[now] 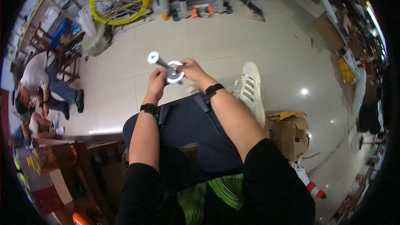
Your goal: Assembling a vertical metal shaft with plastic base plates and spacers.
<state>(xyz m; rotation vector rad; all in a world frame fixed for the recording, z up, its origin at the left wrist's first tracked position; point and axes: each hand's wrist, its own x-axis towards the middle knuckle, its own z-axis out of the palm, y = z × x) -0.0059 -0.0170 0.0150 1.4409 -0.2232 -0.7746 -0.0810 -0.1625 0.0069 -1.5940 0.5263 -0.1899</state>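
Seems to be mid-handling, holding a metal disc-and-rod part (171, 73) above the floor (283, 66) between left hand (156, 85) and right hand (194, 71), with fingers (188, 63) pinched nearly closed on it (too blurred to tell exact contact), probably needing a steady 2-handed grip next.

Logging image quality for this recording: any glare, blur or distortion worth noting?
Head view: bright reflections on the glossy tiled floor; head view: fisheye bending toward the rim, black corners; head view: the metal part between left hand and right hand looks soft, fine detail unclear.
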